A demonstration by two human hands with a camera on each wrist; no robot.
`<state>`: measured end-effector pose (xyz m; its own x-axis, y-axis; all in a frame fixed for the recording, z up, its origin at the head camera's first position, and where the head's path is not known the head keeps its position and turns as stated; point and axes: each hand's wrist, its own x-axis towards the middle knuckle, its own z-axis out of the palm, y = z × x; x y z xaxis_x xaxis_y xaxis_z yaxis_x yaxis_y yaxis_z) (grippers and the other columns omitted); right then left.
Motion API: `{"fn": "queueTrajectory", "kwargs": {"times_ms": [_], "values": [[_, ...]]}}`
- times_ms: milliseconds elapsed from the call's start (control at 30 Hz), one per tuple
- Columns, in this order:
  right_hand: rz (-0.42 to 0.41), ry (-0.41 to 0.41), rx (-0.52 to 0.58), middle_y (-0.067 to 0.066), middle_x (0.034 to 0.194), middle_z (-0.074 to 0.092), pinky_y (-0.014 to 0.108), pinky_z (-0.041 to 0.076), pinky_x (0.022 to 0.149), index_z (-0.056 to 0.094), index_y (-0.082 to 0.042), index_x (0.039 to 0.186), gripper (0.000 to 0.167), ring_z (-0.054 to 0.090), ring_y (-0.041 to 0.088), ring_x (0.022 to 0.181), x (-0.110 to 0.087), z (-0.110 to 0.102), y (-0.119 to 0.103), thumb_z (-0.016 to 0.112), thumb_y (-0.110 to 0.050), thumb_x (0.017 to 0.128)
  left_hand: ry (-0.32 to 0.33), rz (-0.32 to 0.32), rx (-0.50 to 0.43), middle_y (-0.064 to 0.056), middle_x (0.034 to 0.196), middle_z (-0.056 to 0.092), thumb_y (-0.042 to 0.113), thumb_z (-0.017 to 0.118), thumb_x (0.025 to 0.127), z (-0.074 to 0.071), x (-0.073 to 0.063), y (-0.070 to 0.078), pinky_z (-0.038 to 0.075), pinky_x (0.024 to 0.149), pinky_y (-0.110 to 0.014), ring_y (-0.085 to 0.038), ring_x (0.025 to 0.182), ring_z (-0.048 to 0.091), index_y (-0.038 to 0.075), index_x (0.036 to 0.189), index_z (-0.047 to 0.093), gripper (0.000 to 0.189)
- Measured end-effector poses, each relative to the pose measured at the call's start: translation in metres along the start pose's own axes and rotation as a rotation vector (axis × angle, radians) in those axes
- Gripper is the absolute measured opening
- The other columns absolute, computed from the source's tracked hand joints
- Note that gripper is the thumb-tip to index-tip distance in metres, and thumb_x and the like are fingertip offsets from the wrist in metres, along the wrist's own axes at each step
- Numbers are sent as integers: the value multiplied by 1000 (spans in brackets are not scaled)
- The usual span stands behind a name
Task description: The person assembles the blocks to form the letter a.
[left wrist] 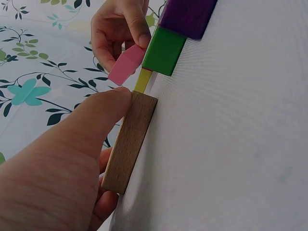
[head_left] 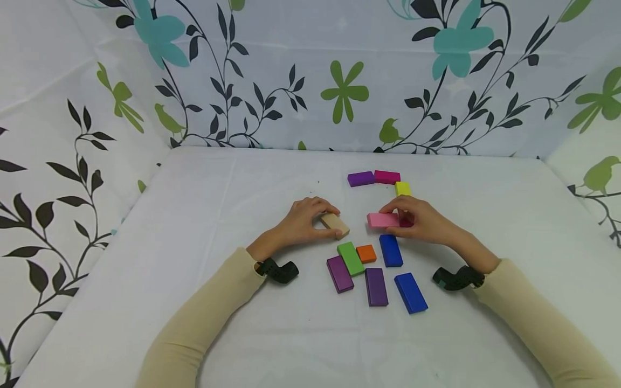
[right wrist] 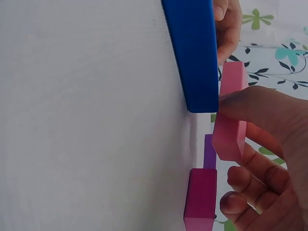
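Observation:
My left hand grips a plain wooden block between thumb and fingers, low at the white table. To the right, my right hand pinches a light pink block; in the right wrist view this pink block looks raised off the surface. A magenta block stands on the table close by the right fingers, mostly covered by that hand in the head view. Beyond it are a yellow block, a crimson block and a violet block, forming a curved line.
Nearer the body lie a green block, an orange block, two purple blocks and two blue blocks. The green one touches a purple one. A patterned curtain hangs behind the table.

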<state>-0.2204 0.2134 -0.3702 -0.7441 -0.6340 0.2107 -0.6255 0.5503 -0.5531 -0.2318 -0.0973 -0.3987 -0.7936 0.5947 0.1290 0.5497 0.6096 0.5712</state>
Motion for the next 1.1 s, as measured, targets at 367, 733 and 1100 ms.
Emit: {"fn": "queueTrajectory", "kwargs": {"times_ms": [367,733,1100], "values": [[30,5,-57,5,94,61,26,44,66,66,-2,114,40,49,17,81,1,-2,7,81,-7,78,15,17,-24,-6,131,56,41,74,84,0,-2,1,24,108,-53,-25,125,45,17,124,65,47],[72,-20,-63,8,98,62,25,44,68,66,-2,113,36,50,20,86,3,-4,5,79,-10,81,-1,1,-23,-5,133,55,42,75,84,-1,-1,1,23,108,-52,-24,127,44,19,125,64,48],[74,-42,-108,12,103,62,28,44,69,68,-1,111,33,50,20,87,4,-3,8,79,-10,81,2,4,-18,-3,132,55,42,74,85,-1,-2,0,23,109,-51,-22,126,44,20,125,64,47]]}}
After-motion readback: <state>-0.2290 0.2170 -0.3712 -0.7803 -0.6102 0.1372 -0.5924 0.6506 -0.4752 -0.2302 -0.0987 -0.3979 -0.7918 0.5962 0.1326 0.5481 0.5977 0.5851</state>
